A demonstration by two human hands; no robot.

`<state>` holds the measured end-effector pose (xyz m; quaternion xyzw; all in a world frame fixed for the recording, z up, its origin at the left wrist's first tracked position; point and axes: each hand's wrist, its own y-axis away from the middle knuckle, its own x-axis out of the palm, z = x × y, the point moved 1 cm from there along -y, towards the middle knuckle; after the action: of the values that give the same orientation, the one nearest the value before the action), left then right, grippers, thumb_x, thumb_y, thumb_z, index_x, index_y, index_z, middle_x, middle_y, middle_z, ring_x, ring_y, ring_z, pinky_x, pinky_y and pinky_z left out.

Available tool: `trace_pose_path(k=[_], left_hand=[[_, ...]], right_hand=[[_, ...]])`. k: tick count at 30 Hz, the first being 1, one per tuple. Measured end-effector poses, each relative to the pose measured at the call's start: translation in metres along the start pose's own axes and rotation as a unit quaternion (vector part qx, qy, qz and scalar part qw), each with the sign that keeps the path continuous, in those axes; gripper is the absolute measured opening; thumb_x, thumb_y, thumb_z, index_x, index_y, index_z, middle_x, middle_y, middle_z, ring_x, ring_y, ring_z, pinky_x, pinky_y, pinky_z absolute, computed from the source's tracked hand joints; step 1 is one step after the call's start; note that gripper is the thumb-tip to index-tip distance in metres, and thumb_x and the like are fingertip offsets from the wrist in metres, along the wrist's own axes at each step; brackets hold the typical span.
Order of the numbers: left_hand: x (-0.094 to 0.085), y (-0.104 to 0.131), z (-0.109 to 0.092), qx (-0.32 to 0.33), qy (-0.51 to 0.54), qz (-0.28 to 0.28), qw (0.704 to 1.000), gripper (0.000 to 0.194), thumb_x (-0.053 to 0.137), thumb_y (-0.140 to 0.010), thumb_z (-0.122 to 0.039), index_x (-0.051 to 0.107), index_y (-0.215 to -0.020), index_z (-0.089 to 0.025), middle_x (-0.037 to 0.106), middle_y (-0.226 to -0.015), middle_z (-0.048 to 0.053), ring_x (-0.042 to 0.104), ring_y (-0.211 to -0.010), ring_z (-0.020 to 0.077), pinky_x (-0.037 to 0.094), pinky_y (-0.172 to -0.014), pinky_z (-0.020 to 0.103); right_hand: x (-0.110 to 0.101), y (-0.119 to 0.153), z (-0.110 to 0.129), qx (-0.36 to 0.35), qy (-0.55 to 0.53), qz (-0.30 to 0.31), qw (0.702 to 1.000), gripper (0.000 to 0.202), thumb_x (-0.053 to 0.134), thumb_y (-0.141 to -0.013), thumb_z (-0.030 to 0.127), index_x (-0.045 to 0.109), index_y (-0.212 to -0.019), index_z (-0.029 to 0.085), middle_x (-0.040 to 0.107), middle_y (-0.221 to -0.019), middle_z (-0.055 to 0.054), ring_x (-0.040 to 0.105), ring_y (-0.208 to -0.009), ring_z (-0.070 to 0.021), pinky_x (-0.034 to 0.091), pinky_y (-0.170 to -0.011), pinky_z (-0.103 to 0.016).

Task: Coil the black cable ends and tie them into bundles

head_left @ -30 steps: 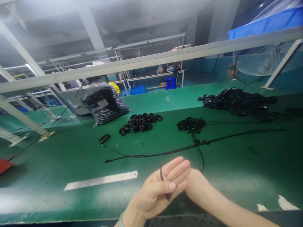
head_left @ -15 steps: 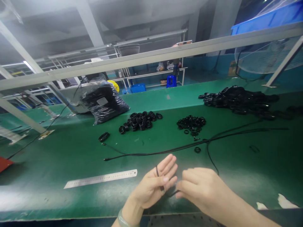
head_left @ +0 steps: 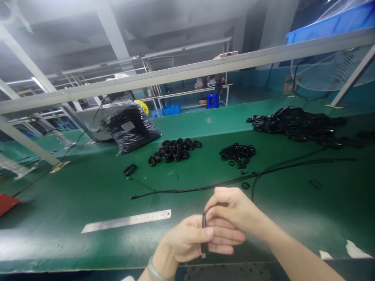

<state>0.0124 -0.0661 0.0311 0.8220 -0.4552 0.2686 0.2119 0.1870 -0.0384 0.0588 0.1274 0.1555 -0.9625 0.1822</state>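
Head view: cable (head_left: 204, 221) runs between left thumb (head_left: 204, 234) and fingers (head_left: 227, 234).

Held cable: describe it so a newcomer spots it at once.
Find the green workbench, then its near edge, where the left hand and right hand are close together. The black cable crosses the left palm, under the thumb. Unlike the black coils and loose cables lying on the workbench, it is held.

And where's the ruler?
In the head view, the ruler lies on the green table, to the left of the person's left hand.
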Motion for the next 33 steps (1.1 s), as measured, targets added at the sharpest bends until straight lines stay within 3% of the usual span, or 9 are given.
trace_pose_path(k=[5,11,17,20,22,24,26,29,33], left_hand=[[0.004,0.000,-0.003,0.087,0.044,-0.063,0.993,0.035,0.054,-0.090,-0.010,0.066,-0.123,-0.009,0.066,-0.127,0.020,0.062,-0.121,0.0314,0.055,-0.095,0.040],[-0.004,-0.002,0.004,0.140,0.067,-0.144,0.977,0.051,0.057,-0.085,-0.004,0.059,-0.134,-0.020,0.039,-0.156,0.012,0.041,-0.140,0.0377,0.055,-0.095,0.042],[-0.017,-0.010,0.013,0.143,0.070,-0.246,0.956,0.046,0.063,-0.081,-0.005,0.066,-0.125,-0.017,0.046,-0.152,0.013,0.032,-0.145,0.0340,0.032,-0.116,0.049],[-0.015,-0.010,0.019,0.076,0.055,-0.216,0.972,0.045,0.068,-0.080,-0.008,0.066,-0.125,-0.017,0.050,-0.148,0.014,0.040,-0.141,0.0332,0.041,-0.110,0.045],[-0.012,-0.008,0.023,0.038,0.051,-0.175,0.983,0.039,0.069,-0.083,-0.015,0.067,-0.122,-0.015,0.061,-0.136,0.017,0.055,-0.129,0.0319,0.050,-0.100,0.041],[-0.008,-0.006,0.026,0.016,0.052,-0.127,0.990,0.033,0.066,-0.088,-0.023,0.069,-0.118,-0.010,0.069,-0.122,0.020,0.065,-0.116,0.0318,0.055,-0.091,0.041],[-0.005,-0.003,0.028,0.000,0.048,-0.078,0.996,0.037,0.063,-0.090,-0.030,0.067,-0.120,-0.009,0.066,-0.127,0.023,0.064,-0.117,0.0350,0.056,-0.088,0.044],[0.000,-0.001,0.029,-0.022,0.044,-0.020,0.999,0.047,0.061,-0.092,-0.036,0.061,-0.130,-0.008,0.052,-0.142,0.025,0.060,-0.122,0.0374,0.057,-0.086,0.042],[0.003,-0.001,0.027,0.020,0.091,-0.031,0.995,0.043,0.057,-0.095,-0.035,0.062,-0.129,-0.009,0.067,-0.124,0.022,0.071,-0.104,0.0293,0.061,-0.079,0.035]], right_hand=[[0.022,0.006,-0.023,0.072,-0.086,-0.007,0.994,0.020,0.058,-0.089,0.026,0.076,-0.094,0.018,0.077,-0.088,-0.005,0.071,-0.080,-0.0187,0.054,-0.069,-0.025],[0.062,0.056,-0.049,0.030,0.201,-0.003,0.979,0.034,0.040,-0.095,0.017,0.073,-0.103,0.023,0.078,-0.092,-0.006,0.075,-0.078,-0.0222,0.054,-0.062,-0.025],[0.063,0.084,-0.046,-0.095,0.385,0.045,0.917,0.016,0.051,-0.092,0.012,0.065,-0.089,0.018,0.072,-0.067,-0.002,0.068,-0.053,-0.0178,0.041,-0.046,-0.024],[0.041,0.077,-0.025,-0.160,0.375,0.026,0.913,0.023,0.053,-0.096,0.019,0.062,-0.075,0.020,0.069,-0.066,-0.001,0.065,-0.054,-0.0164,0.041,-0.049,-0.025],[0.023,0.067,-0.012,-0.185,0.343,0.007,0.921,0.019,0.055,-0.098,0.027,0.065,-0.083,0.021,0.070,-0.075,-0.002,0.065,-0.065,-0.0168,0.043,-0.057,-0.026],[0.007,0.055,-0.006,-0.188,0.323,-0.011,0.928,0.024,0.057,-0.097,0.032,0.066,-0.078,0.021,0.066,-0.070,-0.001,0.061,-0.065,-0.0163,0.043,-0.059,-0.027],[-0.004,0.043,-0.009,-0.165,0.270,-0.014,0.949,0.024,0.057,-0.097,0.030,0.067,-0.077,0.021,0.064,-0.071,0.000,0.060,-0.066,-0.0149,0.044,-0.061,-0.026],[-0.007,0.031,-0.022,-0.117,0.167,-0.026,0.979,0.018,0.059,-0.095,0.022,0.072,-0.082,0.022,0.068,-0.080,0.000,0.063,-0.074,-0.0131,0.047,-0.066,-0.023],[0.007,0.031,-0.034,-0.047,0.131,-0.059,0.988,0.013,0.062,-0.091,0.021,0.074,-0.086,0.024,0.072,-0.079,0.000,0.067,-0.073,-0.0149,0.050,-0.068,-0.024]])
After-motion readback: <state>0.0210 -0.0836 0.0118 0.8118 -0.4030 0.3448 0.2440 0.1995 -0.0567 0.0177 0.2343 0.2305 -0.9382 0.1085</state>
